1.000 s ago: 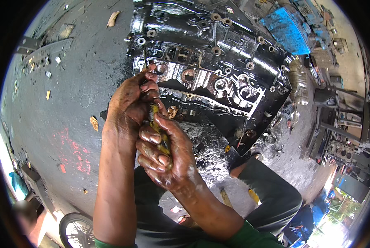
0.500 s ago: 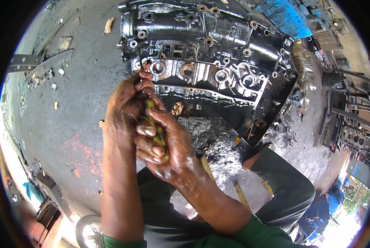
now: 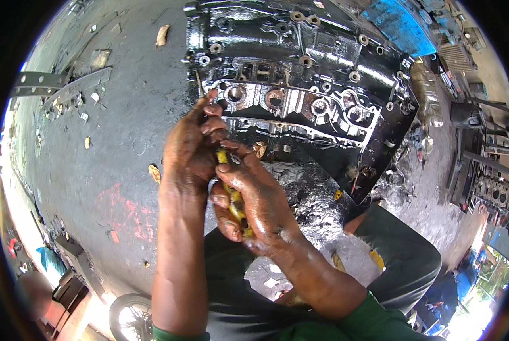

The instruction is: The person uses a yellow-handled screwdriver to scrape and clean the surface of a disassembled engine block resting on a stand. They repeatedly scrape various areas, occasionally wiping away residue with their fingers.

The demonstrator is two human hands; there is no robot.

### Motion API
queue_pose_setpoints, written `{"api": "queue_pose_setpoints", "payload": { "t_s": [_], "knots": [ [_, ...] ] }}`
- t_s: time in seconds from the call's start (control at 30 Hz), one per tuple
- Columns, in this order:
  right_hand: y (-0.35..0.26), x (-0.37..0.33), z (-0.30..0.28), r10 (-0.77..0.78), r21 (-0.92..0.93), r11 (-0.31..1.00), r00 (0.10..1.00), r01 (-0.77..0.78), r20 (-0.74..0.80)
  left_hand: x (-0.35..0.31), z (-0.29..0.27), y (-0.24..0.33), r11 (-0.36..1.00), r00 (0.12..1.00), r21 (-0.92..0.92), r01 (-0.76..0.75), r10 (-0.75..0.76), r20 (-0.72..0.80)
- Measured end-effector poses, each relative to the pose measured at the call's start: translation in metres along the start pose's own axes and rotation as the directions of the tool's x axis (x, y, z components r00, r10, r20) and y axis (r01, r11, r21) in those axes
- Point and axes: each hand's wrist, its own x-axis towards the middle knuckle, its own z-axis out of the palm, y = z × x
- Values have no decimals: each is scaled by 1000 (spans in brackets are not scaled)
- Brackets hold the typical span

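Observation:
My right hand [image 3: 263, 202] is wrapped round the yellow-and-black handle of a screwdriver [image 3: 232, 196]. Just ahead of it, my left hand [image 3: 195, 142] is closed about the front of the same tool, with its fingers bent over the shaft. A thin dark rod, seemingly the shaft's far end, shows beyond the left fingertips; its tip is hard to make out. Both hands glisten with dark oil. They are at the near left corner of a black, oily engine block [image 3: 317, 42]. Its bright machined metal face [image 3: 288, 99] has round holes, and the left fingertips overlap its left end.
Under the block's right side lies a dark flat sheet [image 3: 351, 170]. A grey rag [image 3: 283, 171] and dry leaves rest on the oily floor nearby. My bent knee [image 3: 396, 256] is at the lower right. At the far right stands a blue metal object [image 3: 399, 25].
The view has shifted, so block and floor appear farther right and slightly lower. Both hands keep their hold on the screwdriver, and the right fingers have loosened slightly around the handle.

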Motion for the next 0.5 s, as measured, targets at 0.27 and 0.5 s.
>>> {"api": "queue_pose_setpoints", "payload": {
  "t_s": [0.27,0.5],
  "knots": [
    [-29,0,-28,-68,-699,716,995,-2,-72,7,16,-40,984,953,34,-175,178,-246],
    [-15,8,-39,-242,-741,652,970,162,-1,23,-1,-36,990,978,20,-139,141,-155]
  ]
}}
